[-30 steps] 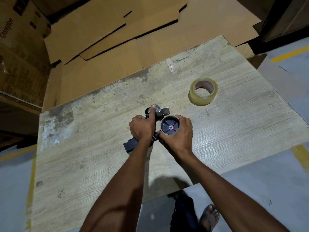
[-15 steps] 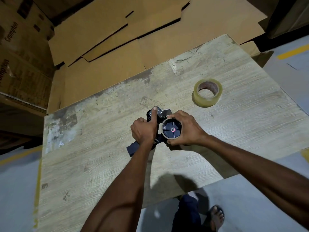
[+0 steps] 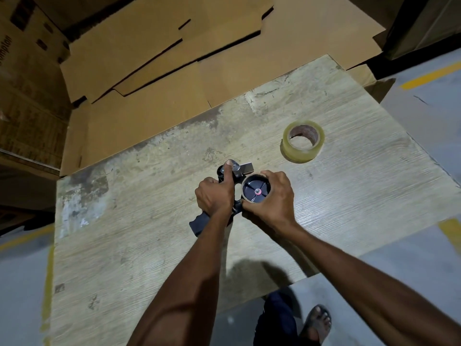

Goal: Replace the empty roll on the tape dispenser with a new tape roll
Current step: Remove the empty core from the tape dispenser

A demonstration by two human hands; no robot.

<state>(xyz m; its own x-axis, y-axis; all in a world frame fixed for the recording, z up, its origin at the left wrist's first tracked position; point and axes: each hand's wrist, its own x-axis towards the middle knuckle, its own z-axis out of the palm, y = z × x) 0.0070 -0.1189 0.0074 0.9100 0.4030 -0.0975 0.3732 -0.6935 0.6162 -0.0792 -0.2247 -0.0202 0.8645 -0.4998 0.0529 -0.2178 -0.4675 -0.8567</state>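
From my feed the tape dispenser (image 3: 239, 186) is black with a pinkish-red dot at the hub, the new tape roll (image 3: 303, 141) is clear yellowish with a brown core, the table (image 3: 149, 245) is pale streaky woodgrain with grey blotches, and the cardboard (image 3: 154, 71) is plain tan.

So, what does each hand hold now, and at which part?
The left hand grips the tape dispenser by its frame, thumb on the front. The right hand wraps the empty roll on its hub.

Head-worn view, steeply down over table (image 3: 349, 196)
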